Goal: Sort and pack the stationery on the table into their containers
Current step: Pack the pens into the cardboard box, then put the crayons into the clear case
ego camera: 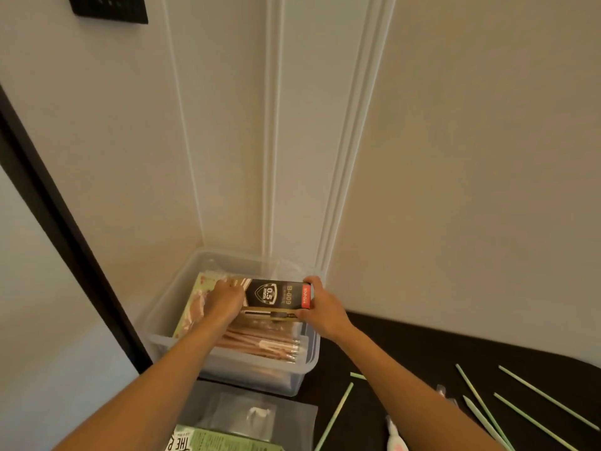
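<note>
Centre of frame, just below the middle. A black pen box [276,296] marked "0.5 mm" is held level over the clear plastic bin [305,369], which is set into the corner where the wall panels meet.

- Right hand [320,304]: closed round the right, red-labelled end of the box, thumb on the near edge and fingers wrapped over the far edge.
- Left hand [224,299]: seen from the back, fingers bent down over the left end of the box. A grip is judged likely; the fingertips are hidden.
- Whether the box already rests on the contents or is just above them cannot be told.

Both ends are held, probably so that the box is kept flat and lowered square into the space left in the bin.

Contents of the bin: a bundle of pencils [260,345] laid lengthwise along the near side; a flat printed packet [195,307] along the left wall. Long items are laid parallel, apparently to save room.

Lower right of frame: thin green sticks [333,415] are scattered on the dark table [406,346], not yet packed. Lower centre: a clear sleeve [253,408] lies in front of the bin, with a green packet [224,442] at the bottom edge.

Judgement: sorting is partly done, since loose pieces are left.
</note>
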`<move>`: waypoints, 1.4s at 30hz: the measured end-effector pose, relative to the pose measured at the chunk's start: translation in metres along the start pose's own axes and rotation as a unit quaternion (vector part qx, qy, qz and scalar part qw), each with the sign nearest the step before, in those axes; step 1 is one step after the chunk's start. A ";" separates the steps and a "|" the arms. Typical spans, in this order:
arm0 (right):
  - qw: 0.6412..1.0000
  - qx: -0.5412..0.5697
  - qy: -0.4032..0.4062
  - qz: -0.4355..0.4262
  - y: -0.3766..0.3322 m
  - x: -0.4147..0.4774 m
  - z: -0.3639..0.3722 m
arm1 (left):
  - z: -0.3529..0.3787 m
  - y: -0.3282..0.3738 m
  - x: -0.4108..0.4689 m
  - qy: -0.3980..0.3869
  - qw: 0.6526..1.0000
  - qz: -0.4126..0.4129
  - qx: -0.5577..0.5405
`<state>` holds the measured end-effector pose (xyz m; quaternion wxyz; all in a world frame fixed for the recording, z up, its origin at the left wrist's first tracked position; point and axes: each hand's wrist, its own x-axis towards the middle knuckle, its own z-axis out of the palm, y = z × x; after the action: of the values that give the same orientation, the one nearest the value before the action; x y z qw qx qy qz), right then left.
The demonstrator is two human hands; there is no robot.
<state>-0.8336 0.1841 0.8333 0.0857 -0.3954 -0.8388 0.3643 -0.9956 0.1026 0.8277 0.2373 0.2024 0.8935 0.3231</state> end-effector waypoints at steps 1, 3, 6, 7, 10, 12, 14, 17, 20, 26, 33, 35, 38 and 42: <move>0.998 -0.066 0.000 -0.008 0.002 0.003 0.002 | 0.002 -0.003 0.004 -0.006 1.000 0.005 0.014; 0.982 -0.189 0.010 -0.027 0.005 0.005 0.008 | 0.007 -0.009 0.010 -0.022 0.999 0.019 0.031; 0.968 -0.243 0.040 -0.047 0.011 0.007 0.017 | 0.014 -0.020 0.017 -0.010 0.997 0.057 0.059; 0.966 -0.247 0.054 -0.050 0.014 0.008 0.019 | 0.015 -0.024 0.017 0.005 0.994 0.072 0.083; 0.966 -0.246 0.064 -0.040 0.019 0.005 0.020 | 0.016 -0.035 0.010 0.033 0.980 0.097 0.172; 0.974 -0.217 0.051 -0.031 0.021 -0.001 0.016 | 0.019 -0.036 0.003 0.040 0.973 0.098 0.203; 0.984 -0.173 0.022 -0.028 0.019 -0.005 0.010 | 0.020 -0.033 -0.004 0.054 0.970 0.088 0.221; 0.996 -0.082 0.018 -0.023 0.021 -0.022 0.002 | 0.021 -0.021 -0.029 0.079 0.971 0.132 0.182; 0.998 0.013 0.062 0.010 0.031 -0.040 -0.004 | 0.025 -0.007 -0.060 0.093 0.968 0.225 0.069; 0.982 0.079 0.142 0.099 0.070 -0.083 -0.011 | 0.051 -0.006 -0.127 -0.010 0.934 0.352 0.066; 0.984 0.068 0.113 0.117 0.115 -0.142 0.018 | 0.091 -0.071 -0.155 -0.087 0.889 0.343 0.290; 0.992 0.047 0.068 0.098 0.125 -0.155 0.036 | 0.094 -0.089 -0.151 -0.076 0.866 0.342 0.356; 0.998 0.010 -0.006 0.066 0.130 -0.166 0.065 | 0.095 -0.110 -0.137 -0.059 0.837 0.327 0.435; 0.996 -0.003 -0.088 0.008 0.123 -0.168 0.089 | 0.097 -0.124 -0.114 -0.055 0.810 0.325 0.486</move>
<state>-0.6853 0.0652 0.7101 0.0075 -0.3690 -0.8408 0.3961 -0.8754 0.0027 0.7122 0.0379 0.5872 0.8015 -0.1066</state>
